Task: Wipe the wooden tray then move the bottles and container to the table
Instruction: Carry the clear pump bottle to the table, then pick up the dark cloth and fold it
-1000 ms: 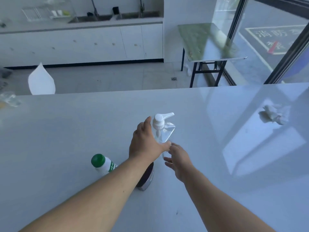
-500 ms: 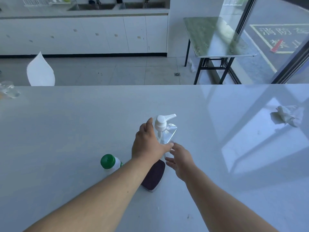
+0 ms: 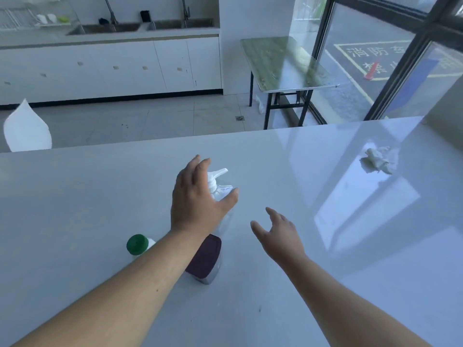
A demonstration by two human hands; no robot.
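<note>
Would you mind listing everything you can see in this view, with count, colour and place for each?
Pump bottle: 1, clear with white pump, centre of the table, partly behind the left hand.
Green-capped bottle: 1, white with green cap, left of the left forearm.
Container: 1, clear with dark maroon lid, near side of the pump bottle, partly under the left forearm.
Crumpled tissue: 1, white, far right of the table.
Table: 1, glossy white, foreground.
Folding table: 1, greenish top, black legs, by the window.
Chair back: 1, white, behind the table's far left edge.
Sink counter: 1, white cabinets, back wall.
Left hand: open, at the pump bottle.
Right hand: open, empty, above the table.
</note>
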